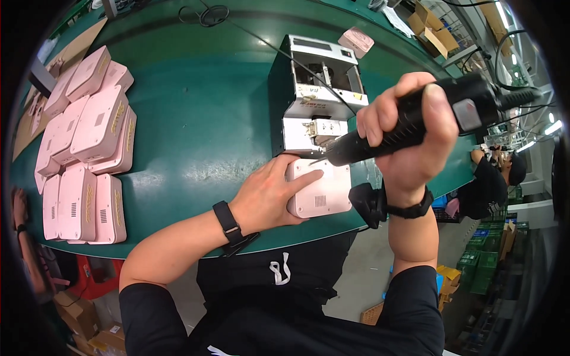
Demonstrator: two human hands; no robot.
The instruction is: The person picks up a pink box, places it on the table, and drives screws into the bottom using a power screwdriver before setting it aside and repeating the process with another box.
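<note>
Pink casing [325,193] lies clamped in left grip [263,193] near table edge [291,238], screwdriver [408,126] in right [409,161].

Black short sleeves [153,314], black wrist straps [225,218] and a white drawstring [286,268] are worn.

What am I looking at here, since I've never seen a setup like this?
There is no robot here: a person works bare-handed, and this single view comes from a fisheye camera on their head, looking down, so straight edges bend. The left hand steadies a pale pink case on the green table. The right hand grips a black powered driver, its tip by the case's upper-left corner; whether it touches is unclear. Behind the case stands a silver-and-black machine; more pink cases are piled at left.
</note>
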